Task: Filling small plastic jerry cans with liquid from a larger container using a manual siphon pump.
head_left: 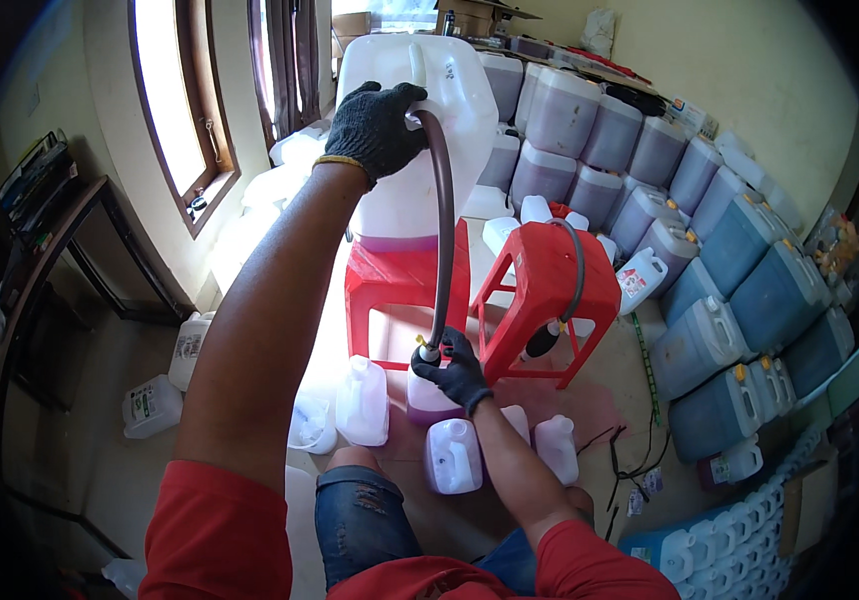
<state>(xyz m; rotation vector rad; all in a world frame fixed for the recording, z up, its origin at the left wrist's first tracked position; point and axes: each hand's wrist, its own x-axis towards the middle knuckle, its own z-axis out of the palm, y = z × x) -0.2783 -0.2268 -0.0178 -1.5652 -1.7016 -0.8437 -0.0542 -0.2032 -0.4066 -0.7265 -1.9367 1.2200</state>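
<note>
A large translucent white jerrycan rests on a red plastic stool, purple liquid low inside it. At its mouth my left hand, in a black knit glove, is closed around the upper end of a dark hose. The hose curves down to a small jug on the floor, which is partly filled with purple liquid. Also gloved, my right hand closes around the hose's lower end at the jug's neck, beside a small yellow valve lever. The hose tip is hidden.
More white jugs and a round tub stand by my knees. A second red stool on the right carries another hose. Stacked jerrycans fill the back and right. Black cables lie on the floor.
</note>
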